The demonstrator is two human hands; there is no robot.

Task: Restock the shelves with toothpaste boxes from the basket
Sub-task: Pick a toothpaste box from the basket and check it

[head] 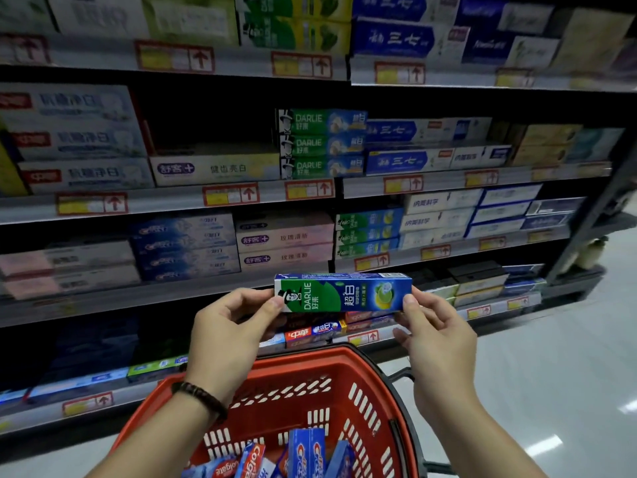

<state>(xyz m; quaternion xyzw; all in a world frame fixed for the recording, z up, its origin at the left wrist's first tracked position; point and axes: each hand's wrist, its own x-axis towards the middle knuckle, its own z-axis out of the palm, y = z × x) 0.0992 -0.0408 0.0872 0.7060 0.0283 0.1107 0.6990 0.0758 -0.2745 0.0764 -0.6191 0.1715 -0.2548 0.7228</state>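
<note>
I hold a green and blue Darlie toothpaste box (343, 293) level in front of the shelves, above the red basket (375, 384). My left hand (229, 327) pinches its left end and my right hand (434, 331) pinches its right end. The basket below holds several more toothpaste boxes (272, 457), red Colgate and blue Crest among them. Matching green Darlie boxes (367, 232) are stacked on a shelf just above the held box, and another Darlie stack (320, 143) sits one shelf higher.
Shelves (165, 198) packed with toothpaste boxes fill the view, with red and yellow price tags on their edges. A dark gap (206, 119) opens on the upper middle shelf above a single white box. Pale floor (551, 374) stretches to the right, past the shelf end.
</note>
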